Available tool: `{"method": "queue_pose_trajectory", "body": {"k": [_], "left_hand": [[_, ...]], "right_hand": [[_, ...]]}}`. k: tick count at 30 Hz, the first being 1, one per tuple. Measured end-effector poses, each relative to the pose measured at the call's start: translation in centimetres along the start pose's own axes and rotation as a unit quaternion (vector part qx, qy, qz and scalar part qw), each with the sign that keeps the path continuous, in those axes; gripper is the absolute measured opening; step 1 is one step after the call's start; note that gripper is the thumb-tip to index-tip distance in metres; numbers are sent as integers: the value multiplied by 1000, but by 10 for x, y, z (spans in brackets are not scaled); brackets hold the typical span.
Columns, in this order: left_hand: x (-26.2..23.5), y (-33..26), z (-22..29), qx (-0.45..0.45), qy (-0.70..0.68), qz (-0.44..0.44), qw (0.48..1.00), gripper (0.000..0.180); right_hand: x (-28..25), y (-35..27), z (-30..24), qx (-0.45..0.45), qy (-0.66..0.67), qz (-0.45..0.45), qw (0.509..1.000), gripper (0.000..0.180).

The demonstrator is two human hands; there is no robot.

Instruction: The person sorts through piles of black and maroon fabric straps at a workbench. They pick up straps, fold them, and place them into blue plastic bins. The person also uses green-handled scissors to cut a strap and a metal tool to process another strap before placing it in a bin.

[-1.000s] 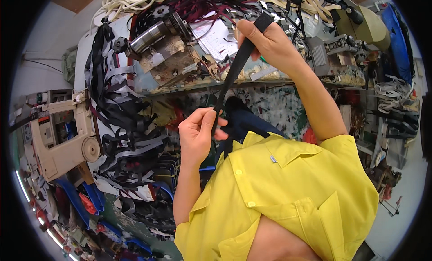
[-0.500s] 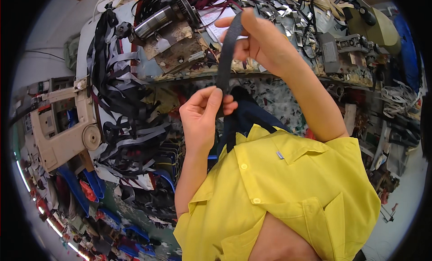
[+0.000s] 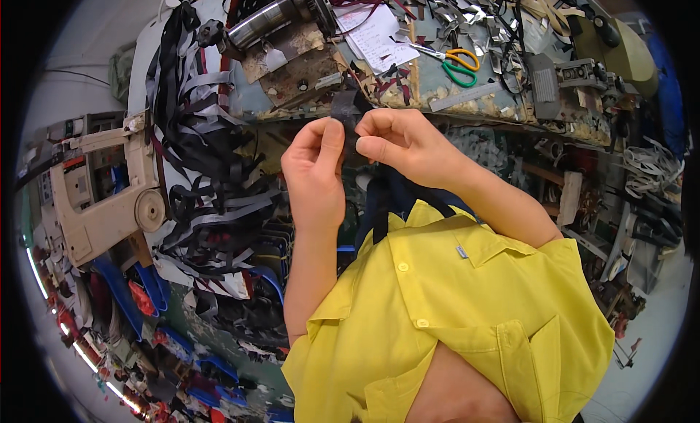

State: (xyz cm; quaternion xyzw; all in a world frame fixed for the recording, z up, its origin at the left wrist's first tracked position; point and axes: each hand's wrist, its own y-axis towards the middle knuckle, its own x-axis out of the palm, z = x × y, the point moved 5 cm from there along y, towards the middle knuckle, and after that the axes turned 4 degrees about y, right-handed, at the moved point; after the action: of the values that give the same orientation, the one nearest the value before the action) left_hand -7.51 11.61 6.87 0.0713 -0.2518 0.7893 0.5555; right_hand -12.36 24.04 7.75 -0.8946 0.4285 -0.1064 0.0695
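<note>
Black webbing strap (image 3: pixel 348 113) is held up in front of the cluttered workbench (image 3: pixel 467 95), pinched from both sides and hanging down toward the yellow shirt (image 3: pixel 467 313). Left hand (image 3: pixel 315 171) clamps it between thumb and forefinger; right hand (image 3: pixel 405 146) nips it just beside, fingertips nearly touching. Loose black straps (image 3: pixel 197 153) drape off the bench's left end. Orange-and-green scissors (image 3: pixel 452 62) lie on the benchtop beyond.

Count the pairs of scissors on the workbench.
1. The scissors, with orange and green handles, lie on the workbench beyond the right hand, beside a paper sheet. Others may be hidden under scraps.
</note>
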Motion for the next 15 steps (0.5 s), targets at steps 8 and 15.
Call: {"method": "queue_pose_trajectory", "body": {"k": [8, 15], "left_hand": [[7, 22, -14, -45, -35, -44, 997, 27], [12, 35, -4, -59, -22, 15, 998, 23]], "right_hand": [[-3, -22, 20, -69, -194, 1, 979, 14], [-99, 5, 89, -13, -327, 50, 944, 16]]}}
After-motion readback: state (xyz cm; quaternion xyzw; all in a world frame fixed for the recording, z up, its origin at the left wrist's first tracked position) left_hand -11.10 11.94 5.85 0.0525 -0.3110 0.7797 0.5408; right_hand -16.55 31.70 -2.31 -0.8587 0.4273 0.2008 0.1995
